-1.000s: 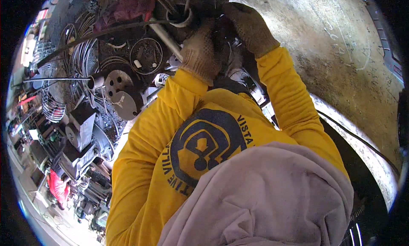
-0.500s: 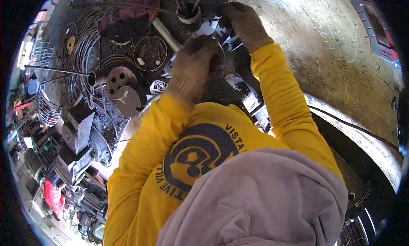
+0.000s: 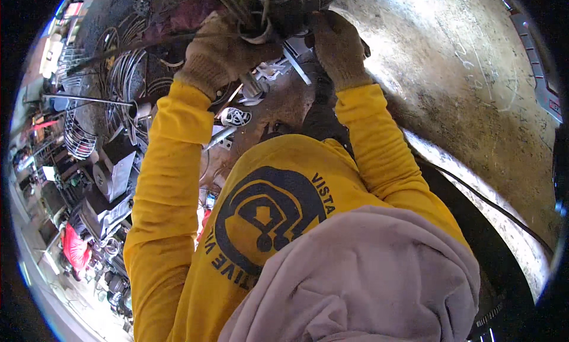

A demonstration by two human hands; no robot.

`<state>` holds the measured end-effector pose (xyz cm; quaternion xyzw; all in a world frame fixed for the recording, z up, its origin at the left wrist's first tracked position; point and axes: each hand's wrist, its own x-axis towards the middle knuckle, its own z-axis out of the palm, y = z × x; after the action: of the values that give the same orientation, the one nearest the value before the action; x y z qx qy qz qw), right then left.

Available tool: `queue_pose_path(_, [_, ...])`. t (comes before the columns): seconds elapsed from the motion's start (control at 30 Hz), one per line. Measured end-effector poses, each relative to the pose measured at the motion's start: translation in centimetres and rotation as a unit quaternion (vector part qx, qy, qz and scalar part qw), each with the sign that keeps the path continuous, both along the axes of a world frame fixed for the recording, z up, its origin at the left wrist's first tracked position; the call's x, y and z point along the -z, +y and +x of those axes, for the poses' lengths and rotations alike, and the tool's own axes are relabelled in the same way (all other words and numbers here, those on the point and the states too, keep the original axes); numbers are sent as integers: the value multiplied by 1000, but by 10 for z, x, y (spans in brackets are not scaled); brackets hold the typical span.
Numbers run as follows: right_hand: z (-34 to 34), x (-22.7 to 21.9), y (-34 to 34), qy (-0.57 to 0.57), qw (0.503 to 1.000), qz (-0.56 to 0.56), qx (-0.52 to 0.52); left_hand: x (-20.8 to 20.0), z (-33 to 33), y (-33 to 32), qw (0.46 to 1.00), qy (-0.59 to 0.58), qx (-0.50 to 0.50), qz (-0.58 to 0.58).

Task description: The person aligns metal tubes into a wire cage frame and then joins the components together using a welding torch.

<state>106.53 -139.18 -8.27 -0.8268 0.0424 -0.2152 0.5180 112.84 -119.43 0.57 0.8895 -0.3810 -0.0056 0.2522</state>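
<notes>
My left hand (image 3: pixel 218 56), in a tan knit glove, is closed around a pale ring-shaped metal part (image 3: pixel 259 32) with thin rods running up from it. To its right, my gloved right hand (image 3: pixel 338 45) rests against a dark round piece (image 3: pixel 285 7) at the top edge; its fingers are hidden, so its grip is unclear. Both arms wear yellow sleeves (image 3: pixel 169 164). A flat metal strip (image 3: pixel 294 63) and small white fittings (image 3: pixel 237 115) lie between the hands. A yellow printed shirt and grey cloth (image 3: pixel 361 277) fill the lower picture.
Coils of wire and cable (image 3: pixel 127 75), a long thin rod (image 3: pixel 83 98), metal boxes (image 3: pixel 112 176) and scrap crowd the left side. A red object (image 3: pixel 74 250) lies lower left. A rough pale concrete surface (image 3: pixel 468 87) spreads on the right, with a black cable (image 3: pixel 492 208) along its edge.
Both hands have moved apart and further up. My left hand shifted left onto the ring-shaped part. The round metal discs seen earlier on the left are out of sight.
</notes>
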Motion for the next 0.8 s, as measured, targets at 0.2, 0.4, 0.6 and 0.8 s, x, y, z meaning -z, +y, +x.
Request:
queue_pose_path(0.2, [-4,4,2,61,998,12,20,11,-7,2,999,39,2,22])
queue_pose_path(0.4, [2,0,5,90,992,76,44,29,21,7,966,249,26,-70])
queue_pose_path(0.6, [2,-8,4,44,999,17,28,29,20,6,941,328,23,-86])
queue_pose_path(0.8, [0,-13,3,21,992,-105,61,33,22,4,931,343,22,-125])
